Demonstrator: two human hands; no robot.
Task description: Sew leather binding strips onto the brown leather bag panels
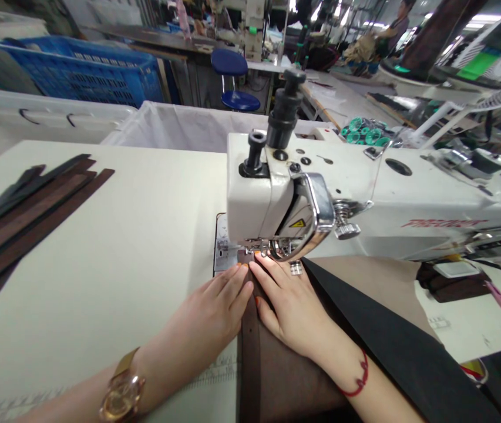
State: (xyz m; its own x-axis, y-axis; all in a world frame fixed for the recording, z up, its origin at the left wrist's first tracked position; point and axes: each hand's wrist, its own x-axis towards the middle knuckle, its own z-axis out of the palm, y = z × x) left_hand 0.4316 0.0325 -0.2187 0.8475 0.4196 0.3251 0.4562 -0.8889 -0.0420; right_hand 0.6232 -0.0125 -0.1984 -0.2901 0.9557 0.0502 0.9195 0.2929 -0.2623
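A white industrial sewing machine (365,200) stands on the cream table (122,247). A dark brown strap (250,346) runs from the table's near edge up under the presser foot (259,249). My left hand (215,311) lies flat, fingers stretched out, against the strap's left edge just short of the foot. My right hand (289,299) lies flat on a brown fabric piece (289,376) to the right of the strap, its fingertips right at the foot. A gold watch is on my left wrist, a red cord on my right.
A stack of long dark brown and black strips (25,217) lies at the table's left. A black panel (391,346) runs diagonally at the right. White cloth-lined bins (180,126), a blue crate (87,70) and a blue stool (232,76) stand behind. Green thread cones (365,132) sit behind the machine.
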